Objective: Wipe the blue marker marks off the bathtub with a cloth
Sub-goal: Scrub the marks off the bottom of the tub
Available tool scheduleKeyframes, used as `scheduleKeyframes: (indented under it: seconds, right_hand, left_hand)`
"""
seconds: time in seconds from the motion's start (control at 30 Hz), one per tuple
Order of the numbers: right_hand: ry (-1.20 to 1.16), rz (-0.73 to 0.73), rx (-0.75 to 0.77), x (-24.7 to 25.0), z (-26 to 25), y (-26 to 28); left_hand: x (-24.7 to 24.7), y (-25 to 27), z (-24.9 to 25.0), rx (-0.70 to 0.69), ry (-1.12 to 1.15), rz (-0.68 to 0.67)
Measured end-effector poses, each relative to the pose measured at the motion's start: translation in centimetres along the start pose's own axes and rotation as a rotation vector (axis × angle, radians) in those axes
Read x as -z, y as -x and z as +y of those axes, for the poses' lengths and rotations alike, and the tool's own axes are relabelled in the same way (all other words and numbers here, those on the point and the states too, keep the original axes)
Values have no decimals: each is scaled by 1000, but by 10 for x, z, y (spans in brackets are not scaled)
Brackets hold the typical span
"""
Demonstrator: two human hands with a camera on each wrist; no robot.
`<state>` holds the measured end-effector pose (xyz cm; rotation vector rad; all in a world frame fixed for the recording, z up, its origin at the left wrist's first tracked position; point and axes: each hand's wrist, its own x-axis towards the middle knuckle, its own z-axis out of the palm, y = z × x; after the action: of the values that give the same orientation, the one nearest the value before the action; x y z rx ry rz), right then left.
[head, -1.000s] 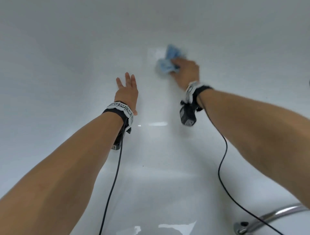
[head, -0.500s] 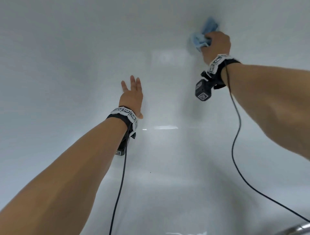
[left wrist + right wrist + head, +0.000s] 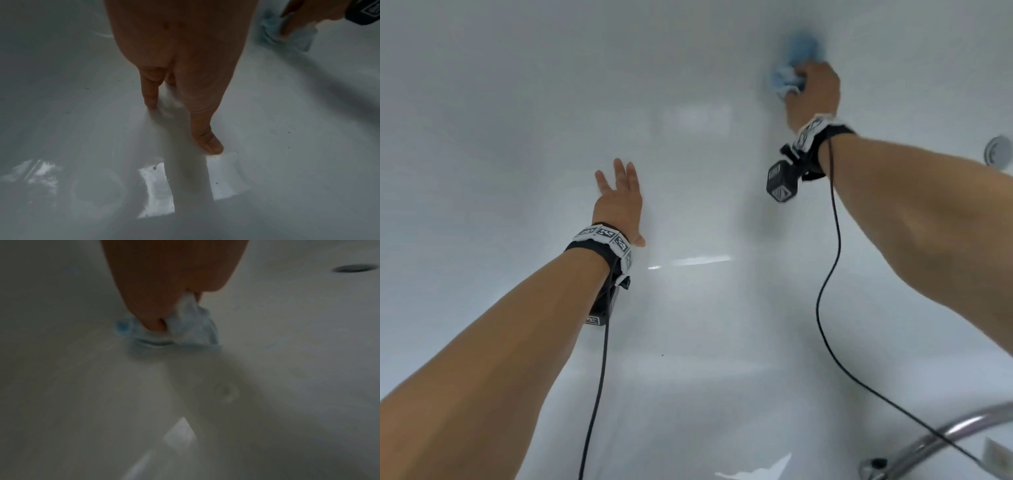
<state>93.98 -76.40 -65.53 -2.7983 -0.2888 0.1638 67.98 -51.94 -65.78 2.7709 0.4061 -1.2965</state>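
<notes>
My right hand [image 3: 813, 92] grips a bunched light-blue cloth [image 3: 792, 65] and presses it against the far wall of the white bathtub [image 3: 517, 102]. The right wrist view shows that cloth [image 3: 185, 331] crumpled under my curled fingers, blurred by motion. My left hand [image 3: 619, 202] lies flat on the tub wall lower down, to the left of the cloth, fingers straight. From the left wrist, its fingertips [image 3: 209, 144] touch the glossy surface, and the cloth [image 3: 287, 37] sits at the upper right. No blue marker marks are plain in any view.
A round chrome fitting [image 3: 998, 154] sits on the tub wall at the right edge. A curved chrome handle [image 3: 928, 442] is at the bottom right. Black cables [image 3: 825, 274] hang from both wrist cameras. Bright reflections [image 3: 688, 262] lie on the tub surface.
My right hand carried the cloth up and to the right along the tub wall, and the cloth now looks blurred. My left hand stayed flat in about the same place.
</notes>
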Motion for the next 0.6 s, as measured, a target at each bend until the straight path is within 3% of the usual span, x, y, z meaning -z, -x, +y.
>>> scheduleKeyframes:
  seconds: [0.03,0.1,0.2,0.3,0.37,0.43,0.5,0.6]
  right_hand:
    - [17,-20,-90,-1,11,1]
    - [23,-92,-133,-8,16,19]
    - [3,-198,117,-18,-5,76]
    - [18,-440,293,-19,-27,130]
    - [76,-662,413,-12,-37,136]
    - [110,-759,538,2,-39,116]
    - [65,-580,479,19,-27,81]
    - [90,-228,90,37,11,23]
  left_hand:
    - [1,-1,0,1,3,3]
    - [2,0,2,6,-5,-12]
    - [5,2,4,15,7,-16]
    - [9,6,4,20,6,-16]
    - [10,9,5,18,-3,-31]
    - [11,9,5,24,2,-27]
    - [10,7,4,21,16,-31]
    - [9,6,1,8,-15,-35]
